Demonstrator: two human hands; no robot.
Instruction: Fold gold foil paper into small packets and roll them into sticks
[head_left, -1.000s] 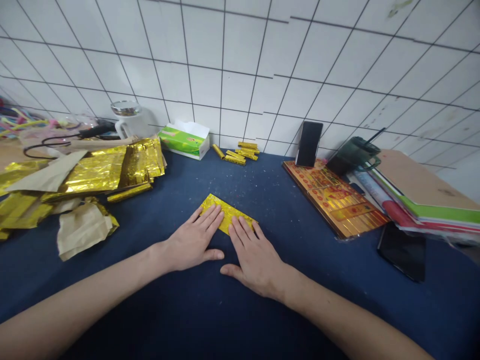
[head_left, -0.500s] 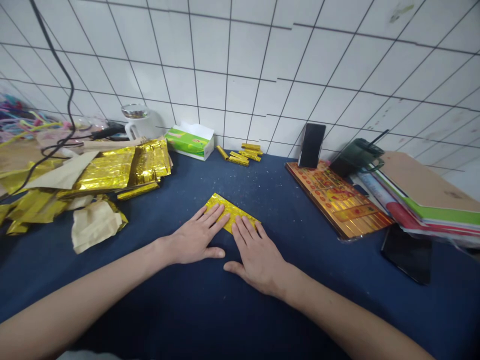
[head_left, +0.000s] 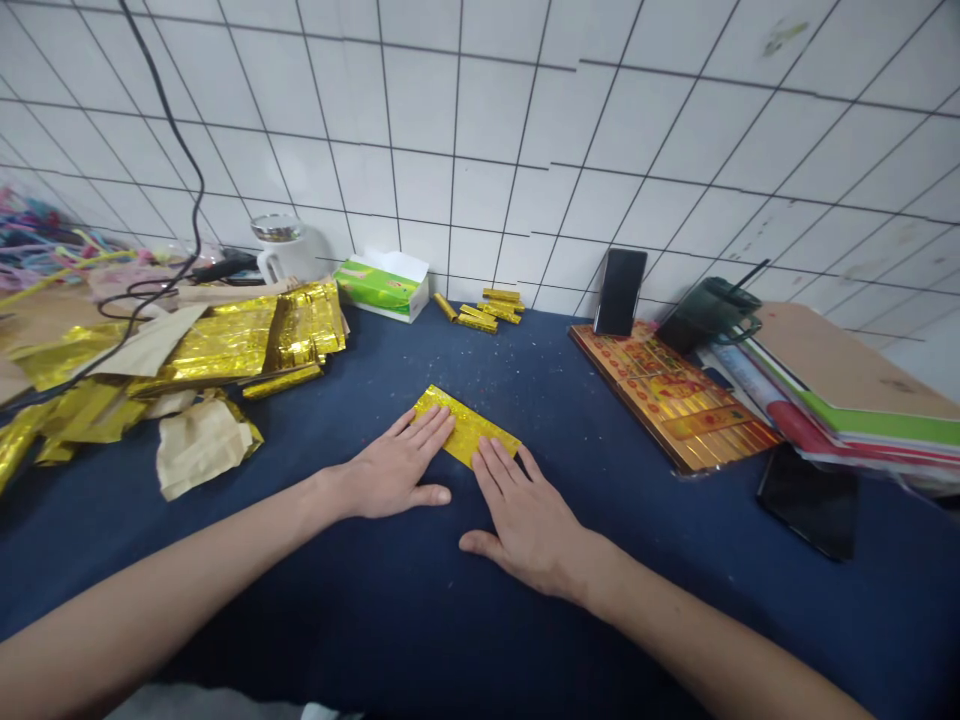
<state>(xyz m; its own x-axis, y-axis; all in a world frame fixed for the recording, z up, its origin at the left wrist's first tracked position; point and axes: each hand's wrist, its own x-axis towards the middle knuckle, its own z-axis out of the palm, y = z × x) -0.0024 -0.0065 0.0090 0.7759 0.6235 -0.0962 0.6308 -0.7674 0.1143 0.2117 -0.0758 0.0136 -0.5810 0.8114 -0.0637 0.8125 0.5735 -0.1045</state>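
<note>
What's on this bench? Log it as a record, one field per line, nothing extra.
left hand: flat, fingers on the foil
right hand: flat, fingertips at the foil's edge
under hands: folded gold foil paper
surface: dark blue tabletop
nearby: gold foil sticks; gold foil sheets; tissue box

Glossy gold foil paper [head_left: 466,425] on matt navy cloth [head_left: 637,570], smooth white tiles [head_left: 480,130]

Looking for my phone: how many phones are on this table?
2. One phone stands upright near the tiled wall; another phone lies flat by the stacked books. More could be hidden.
</note>
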